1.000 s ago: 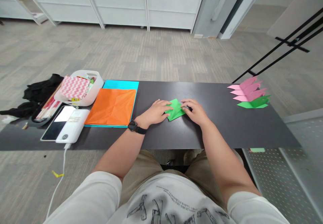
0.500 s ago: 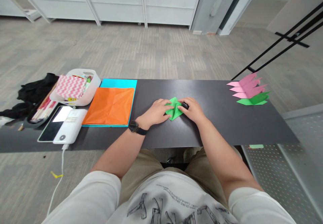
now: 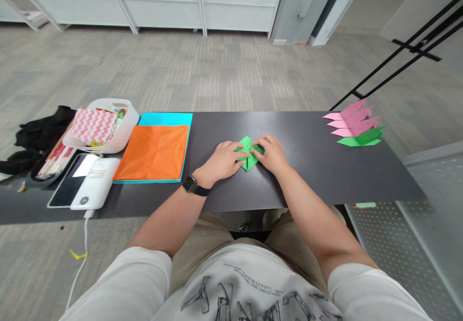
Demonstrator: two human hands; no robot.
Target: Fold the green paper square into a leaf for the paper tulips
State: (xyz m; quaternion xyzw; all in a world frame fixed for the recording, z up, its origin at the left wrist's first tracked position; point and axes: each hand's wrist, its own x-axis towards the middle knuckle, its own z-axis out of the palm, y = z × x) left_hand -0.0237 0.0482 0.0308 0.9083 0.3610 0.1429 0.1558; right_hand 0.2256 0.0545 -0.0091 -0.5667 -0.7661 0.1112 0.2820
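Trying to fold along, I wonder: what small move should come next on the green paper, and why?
I'd probably press the folded green origami paper flat along its middle with the right hand: that hand touches one side of the paper and the left hand the other, so the left could steady it against the tabletop.

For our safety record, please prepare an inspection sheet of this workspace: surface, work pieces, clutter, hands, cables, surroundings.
Surface: dark table, slight sheen.
Work pieces: green folded paper between the hands; pink folded papers and another green piece at the right end.
Clutter: at left, orange paper on blue paper, white basket, black cloth, white device.
Hands: left hand and right hand both touch the green folded paper.
Cables: white cable runs from the white device, below the table's near edge.
Surroundings: grey floor, white cabinets beyond.
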